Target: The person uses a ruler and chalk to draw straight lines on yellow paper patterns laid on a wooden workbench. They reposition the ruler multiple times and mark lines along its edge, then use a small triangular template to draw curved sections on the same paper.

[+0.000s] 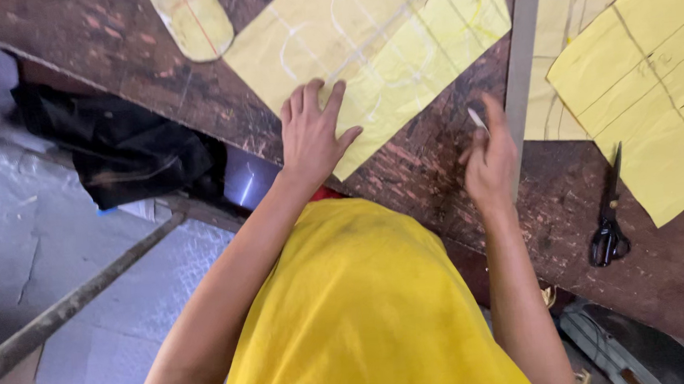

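A single head-worn camera looks steeply down from close above, over the wearer's yellow shirt, onto the near edge of the wooden bench, floor at left.

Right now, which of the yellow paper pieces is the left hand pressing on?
The large yellow sheet at top centre: the left hand lies flat on its lower corner. The small rounded piece and the two sheets by the scissors lie untouched.
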